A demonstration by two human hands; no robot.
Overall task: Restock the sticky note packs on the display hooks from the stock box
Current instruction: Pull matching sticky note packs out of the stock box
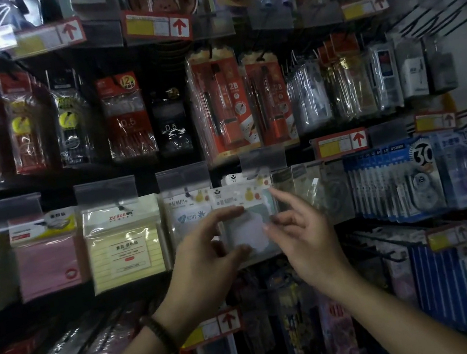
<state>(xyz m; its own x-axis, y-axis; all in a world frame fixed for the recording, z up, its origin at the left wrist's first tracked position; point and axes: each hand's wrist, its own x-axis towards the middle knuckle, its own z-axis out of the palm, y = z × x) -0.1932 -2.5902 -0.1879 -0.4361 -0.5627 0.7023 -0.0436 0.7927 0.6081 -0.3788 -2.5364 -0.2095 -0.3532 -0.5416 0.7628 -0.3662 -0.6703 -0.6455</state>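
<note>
A sticky note pack was held upright against the middle row of a crowded stationery display, its top just under a clear label holder. The hook it belonged on was hidden, so it was unclear whether the hanging hole was threaded. If it was not, letting go would likely drop the pack, and the slippery sleeve could slide out of such a light pinch. Pushing hard might crease the header card or knock the matching pack just beside it on the left.

The pack was a clear sleeve around a pale, cloud-shaped pad, with a white header card printed with small fruit. The left hand pinched its left edge, forefinger above and thumb below. The right hand was open, fingers loosely extended, with fingertips touching the right edge.

Yellow lined notes hung further left, blue correction tape packs to the right and pen packs above. No stock box was in view.
</note>
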